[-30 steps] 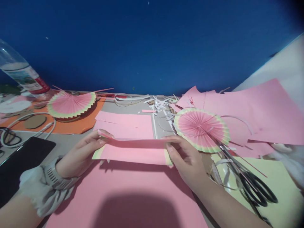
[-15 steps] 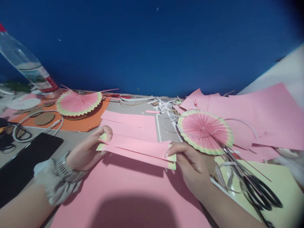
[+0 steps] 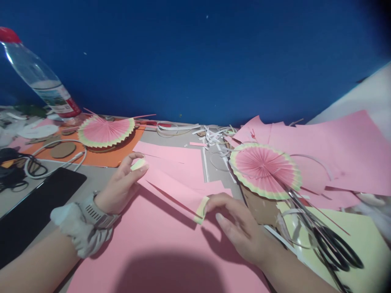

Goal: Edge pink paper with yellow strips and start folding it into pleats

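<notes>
A folded pink paper strip (image 3: 174, 191) with pale green ends slants down to the right between my hands. My left hand (image 3: 122, 179), with a watch and a scrunchie at its wrist, pinches the strip's upper left end between thumb and fingers. At the lower right end, the fingertips of my right hand (image 3: 236, 226) touch the green edge, the thumb held apart from the index finger. Beneath lies a large pink sheet (image 3: 159, 256), with smaller pink sheets (image 3: 180, 156) behind it.
Round pleated fans (image 3: 264, 169) lie right and back left, the left one on orange paper (image 3: 134, 140). Scissors (image 3: 320, 232) rest on pale green paper (image 3: 366, 228). A phone (image 3: 39, 207), cable (image 3: 30, 162) and bottle (image 3: 45, 81) are left; paper scraps (image 3: 214, 136) lie at the back.
The strip has tilted, its right end now lower and nearer the left. My right hand has moved inward and its thumb has come off the strip. The view has shifted slightly.
</notes>
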`<state>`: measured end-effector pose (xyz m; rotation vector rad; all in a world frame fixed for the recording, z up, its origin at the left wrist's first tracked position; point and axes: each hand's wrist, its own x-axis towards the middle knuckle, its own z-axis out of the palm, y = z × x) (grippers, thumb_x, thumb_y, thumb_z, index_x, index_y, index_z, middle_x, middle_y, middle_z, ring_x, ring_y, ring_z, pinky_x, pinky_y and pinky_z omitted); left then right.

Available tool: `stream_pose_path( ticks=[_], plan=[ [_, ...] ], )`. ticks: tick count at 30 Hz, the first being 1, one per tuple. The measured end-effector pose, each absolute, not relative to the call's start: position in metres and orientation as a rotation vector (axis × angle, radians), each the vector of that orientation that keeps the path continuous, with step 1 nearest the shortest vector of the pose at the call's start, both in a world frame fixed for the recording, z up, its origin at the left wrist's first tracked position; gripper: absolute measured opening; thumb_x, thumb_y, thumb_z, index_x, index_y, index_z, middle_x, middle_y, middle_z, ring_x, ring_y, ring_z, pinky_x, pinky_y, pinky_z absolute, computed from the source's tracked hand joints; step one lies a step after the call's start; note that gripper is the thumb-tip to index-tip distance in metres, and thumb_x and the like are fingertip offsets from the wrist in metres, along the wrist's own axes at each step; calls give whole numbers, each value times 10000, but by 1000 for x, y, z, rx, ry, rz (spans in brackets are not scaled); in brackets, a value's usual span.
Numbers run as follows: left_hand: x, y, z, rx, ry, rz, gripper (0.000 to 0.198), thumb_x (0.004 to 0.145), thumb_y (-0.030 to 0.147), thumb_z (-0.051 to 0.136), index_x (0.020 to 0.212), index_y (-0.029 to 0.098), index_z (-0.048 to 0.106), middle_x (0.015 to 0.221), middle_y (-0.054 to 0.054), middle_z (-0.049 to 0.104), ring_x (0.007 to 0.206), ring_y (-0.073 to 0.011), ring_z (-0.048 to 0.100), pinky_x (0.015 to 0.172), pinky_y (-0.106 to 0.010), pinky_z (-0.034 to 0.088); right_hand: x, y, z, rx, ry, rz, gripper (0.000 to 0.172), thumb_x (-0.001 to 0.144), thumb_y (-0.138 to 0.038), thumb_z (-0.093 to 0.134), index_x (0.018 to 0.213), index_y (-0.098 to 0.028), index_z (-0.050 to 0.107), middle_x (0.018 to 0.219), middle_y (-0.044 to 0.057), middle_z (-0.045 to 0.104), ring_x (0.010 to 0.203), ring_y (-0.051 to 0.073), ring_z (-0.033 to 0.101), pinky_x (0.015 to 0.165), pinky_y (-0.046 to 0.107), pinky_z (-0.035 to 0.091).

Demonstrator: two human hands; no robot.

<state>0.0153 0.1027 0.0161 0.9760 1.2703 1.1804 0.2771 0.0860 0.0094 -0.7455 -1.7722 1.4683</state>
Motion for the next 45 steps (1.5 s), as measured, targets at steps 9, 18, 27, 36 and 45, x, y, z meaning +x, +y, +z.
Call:
stream_pose_path(
  ticks=[9,18,27,36,45],
  plan=[
    [33,83,28,1250,1151,974,226,810,289,616,1017,269,528,820,32,494,665,-104,457,633,-207,396,270,90,13,-738,-1463,2204,523,840,-588,457,1201,-211,476,977,60,609,864,158,544,771,276,380],
    [63,91,34,1287,1070,967,274,856,301,571,1118,288,492,686,70,434,589,-91,366,577,-209,330,264,88,10,-982,-1634,1958,321,857,-456,523,714,-189,415,594,-78,298,530,69,249,485,207,198],
    [110,101,19,1053,936,1130,312,879,372,514,1126,188,560,1008,-54,617,912,-179,560,865,-314,409,262,88,4,-1053,-1464,1606,282,871,-413,514,726,-181,441,551,-87,355,484,58,289,479,189,261],
    [120,95,11,853,761,1106,227,908,382,470,974,204,596,718,5,625,785,-155,613,781,-297,475,257,88,4,-1112,-1784,1406,192,881,-328,502,751,-189,478,653,-49,450,598,98,415,605,233,358],
    [123,93,10,731,748,1153,258,912,417,443,890,192,567,644,6,614,796,-156,632,747,-261,486,260,88,7,-1108,-1879,1406,261,932,-359,395,805,-206,564,836,19,589,833,173,551,823,279,399]
  ],
)
